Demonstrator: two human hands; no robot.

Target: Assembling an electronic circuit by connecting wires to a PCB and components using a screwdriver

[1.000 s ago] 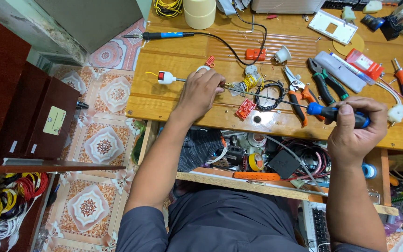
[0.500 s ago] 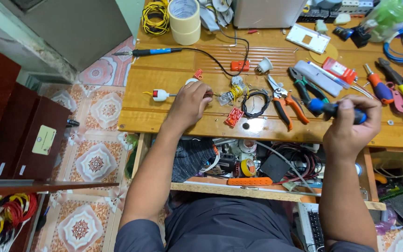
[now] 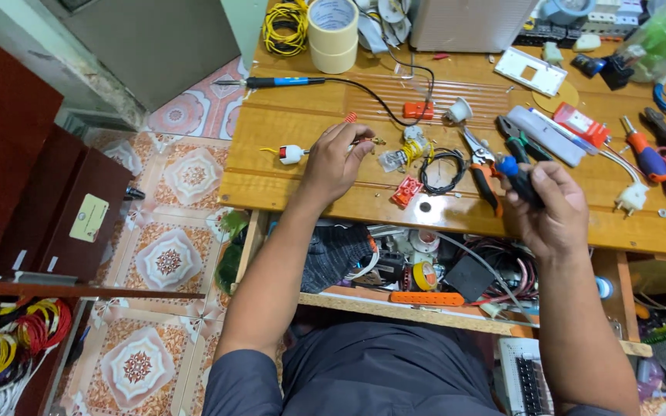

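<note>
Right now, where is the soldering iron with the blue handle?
In the head view, the soldering iron lies on the wooden table at the far left, beside the tape rolls, beyond the left hand.

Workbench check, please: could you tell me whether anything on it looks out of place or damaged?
Nothing looks damaged or spilled. The wooden bench is cluttered, though: pliers, red connector pieces and a black wire coil lie loose between the left hand and the right hand, which grips a dark, blue-tipped tool.
</note>
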